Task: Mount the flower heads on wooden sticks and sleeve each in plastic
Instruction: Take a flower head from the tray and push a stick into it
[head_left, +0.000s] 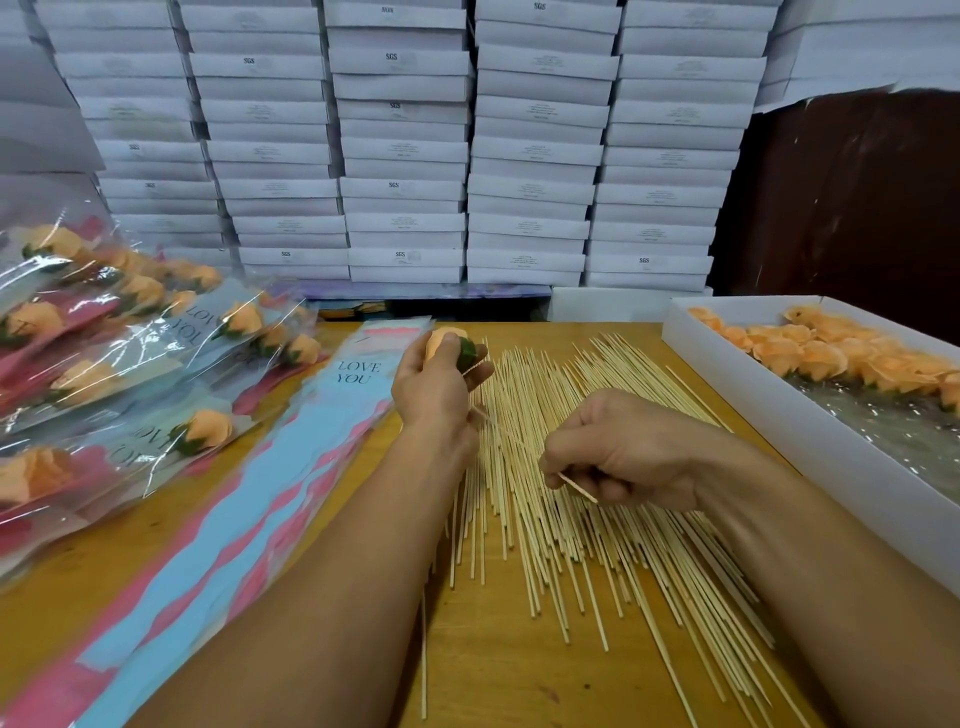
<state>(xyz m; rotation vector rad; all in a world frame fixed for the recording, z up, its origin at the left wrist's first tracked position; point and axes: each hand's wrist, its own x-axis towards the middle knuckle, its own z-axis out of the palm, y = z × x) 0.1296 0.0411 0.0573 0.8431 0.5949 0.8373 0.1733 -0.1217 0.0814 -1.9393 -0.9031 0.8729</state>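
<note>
Clearly we are mounting: our left hand (436, 382), centre frame, grips a flower head (451, 344), and our right hand (618, 452) pinches a stick (576, 487) running up toward it. Next, we judge, comes sliding it into a sleeve (291, 452) lying left of centre.
</note>
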